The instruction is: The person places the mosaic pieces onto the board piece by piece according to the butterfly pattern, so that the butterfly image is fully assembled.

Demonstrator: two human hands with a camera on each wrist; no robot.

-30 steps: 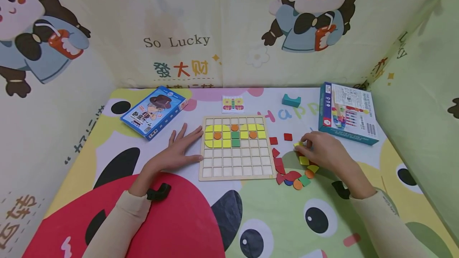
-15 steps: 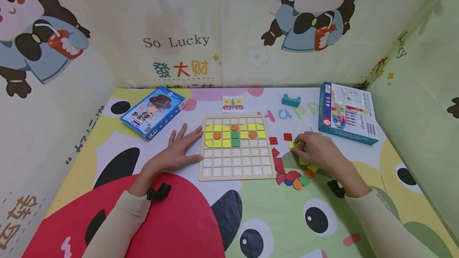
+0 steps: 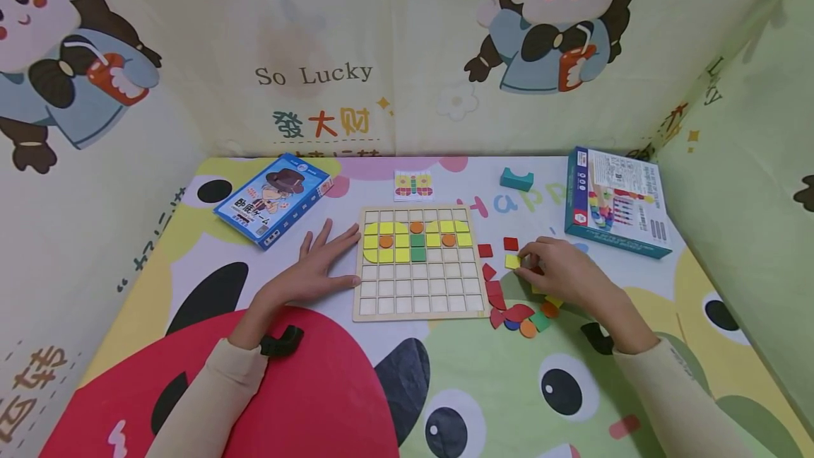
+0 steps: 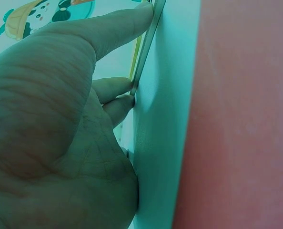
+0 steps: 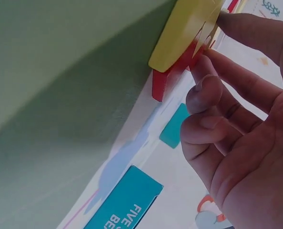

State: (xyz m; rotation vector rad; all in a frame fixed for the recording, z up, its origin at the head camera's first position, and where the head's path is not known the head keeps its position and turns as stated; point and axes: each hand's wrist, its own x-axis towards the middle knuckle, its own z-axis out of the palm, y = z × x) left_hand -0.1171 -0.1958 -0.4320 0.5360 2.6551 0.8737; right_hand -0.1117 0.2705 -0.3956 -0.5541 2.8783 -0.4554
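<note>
A wooden grid board (image 3: 420, 305) lies flat, its upper cells filled with yellow, orange and green tiles. My left hand (image 3: 311, 276) is spread beside it; the thumb and fingertips touch its left edge, as the left wrist view shows with the board's edge (image 4: 144, 52). Right of the board, my right hand (image 3: 566, 267) pinches a yellow square tile (image 3: 512, 261) between thumb and index finger. Its other fingers are curled in the right wrist view, near a yellow piece (image 5: 179, 38) and a red piece (image 5: 167, 83). The hand hides part of the tile pile.
Loose red tiles (image 3: 494, 290), an orange disc (image 3: 528, 329) and a green square (image 3: 540, 321) lie right of the board. Behind it are a butterfly pattern card (image 3: 413, 185) and a teal block (image 3: 516, 179). A blue box (image 3: 273, 200) and another box (image 3: 620, 203) flank them.
My right hand has shifted left and slightly toward me with the yellow tile, which now shows more fully at the fingertips. The left hand has stayed at the board's edge.
</note>
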